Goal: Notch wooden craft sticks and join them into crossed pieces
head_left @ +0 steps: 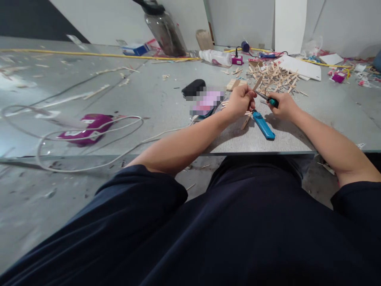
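Note:
My left hand (239, 101) is closed around a flat wooden stick (257, 84) that points up and to the right. My right hand (285, 106) grips a small tool with a teal handle (272, 101); its dark metal tip reaches left to the stick. Both hands hover just above the grey table (166, 115). A blue utility knife (263, 125) lies on the table under and between the hands. Another wooden stick lies beside it.
A pile of wooden sticks (272, 77) lies behind the hands. A purple device (87, 129) with white cable sits at left. A black case (193, 87), a dark bottle (165, 29), a lying plastic bottle (216, 57) and white sheets (300, 67) stand farther back.

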A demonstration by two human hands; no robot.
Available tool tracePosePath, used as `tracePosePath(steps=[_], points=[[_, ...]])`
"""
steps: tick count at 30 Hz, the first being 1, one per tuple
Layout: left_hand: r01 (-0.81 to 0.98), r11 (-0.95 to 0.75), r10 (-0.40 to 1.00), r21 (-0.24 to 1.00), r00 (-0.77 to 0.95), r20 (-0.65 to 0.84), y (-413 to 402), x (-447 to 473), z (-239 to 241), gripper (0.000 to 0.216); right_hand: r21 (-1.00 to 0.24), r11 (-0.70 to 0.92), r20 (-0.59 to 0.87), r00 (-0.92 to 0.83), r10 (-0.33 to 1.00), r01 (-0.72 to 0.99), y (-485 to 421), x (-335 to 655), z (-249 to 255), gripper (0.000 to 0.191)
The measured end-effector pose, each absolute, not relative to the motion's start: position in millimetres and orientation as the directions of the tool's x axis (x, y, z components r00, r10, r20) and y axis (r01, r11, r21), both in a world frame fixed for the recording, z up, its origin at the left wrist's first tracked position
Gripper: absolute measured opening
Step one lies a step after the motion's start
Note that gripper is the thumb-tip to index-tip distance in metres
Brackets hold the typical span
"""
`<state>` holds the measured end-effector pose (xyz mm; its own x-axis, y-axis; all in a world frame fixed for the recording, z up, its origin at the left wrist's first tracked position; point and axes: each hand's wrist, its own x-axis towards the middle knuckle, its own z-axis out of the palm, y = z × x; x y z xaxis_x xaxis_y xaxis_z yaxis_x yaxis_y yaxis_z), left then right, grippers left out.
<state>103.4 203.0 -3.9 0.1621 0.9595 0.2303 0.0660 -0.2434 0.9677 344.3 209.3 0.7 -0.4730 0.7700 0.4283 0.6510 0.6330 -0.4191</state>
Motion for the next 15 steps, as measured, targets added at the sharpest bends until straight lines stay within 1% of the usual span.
tracePosePath(steps=[5,8,15], points=[[0.020,-0.233,0.955,0.972,0.193,0.225,201,103,0,0.037,-0.439,0.662,0.426,-0.509,0.748,0.607,211,347,1,0.013],[0.011,-0.236,0.944,0.972,0.240,0.227,200,102,2,0.040,-0.456,0.672,0.409,-0.533,0.741,0.584,214,350,3,0.017],[-0.013,-0.237,0.927,0.972,0.296,0.230,203,99,-2,0.037,-0.484,0.694,0.381,-0.586,0.716,0.533,215,357,9,0.015]])
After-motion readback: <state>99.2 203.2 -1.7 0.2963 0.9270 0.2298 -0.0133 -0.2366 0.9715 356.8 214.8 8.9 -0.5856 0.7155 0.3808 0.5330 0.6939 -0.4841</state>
